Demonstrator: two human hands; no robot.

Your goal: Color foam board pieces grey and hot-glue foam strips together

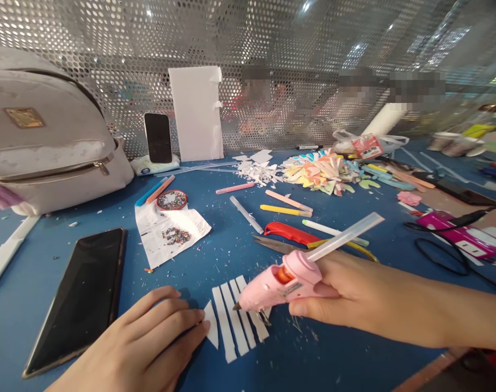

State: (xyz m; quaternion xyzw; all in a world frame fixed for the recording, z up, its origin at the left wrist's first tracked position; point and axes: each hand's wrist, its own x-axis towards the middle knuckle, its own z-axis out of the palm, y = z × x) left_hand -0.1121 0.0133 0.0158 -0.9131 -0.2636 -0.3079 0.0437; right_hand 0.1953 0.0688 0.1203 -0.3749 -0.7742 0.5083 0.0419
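Note:
A pink hot glue gun (268, 288) is gripped in my right hand (341, 294), its nozzle pointing down and left over the white strips. From its back end a translucent glue stick (348, 236) juts up to the right. Several narrow white strips (224, 325) lie side by side on the blue table, with small gaps between them. My left hand (149, 332) rests palm down with fingers stretched, the fingertips touching a pointed white piece (211, 325) at the left end of the row. Whether the nozzle touches a strip is hard to tell.
Scissors (274, 243), a red-handled cutter (291, 232) and several pens lie behind the glue gun. Further back is a heap of coloured paper scraps (321, 173). A dark phone (82, 288) and a backpack (47, 141) are at left; a black cable (447, 261) curls at right.

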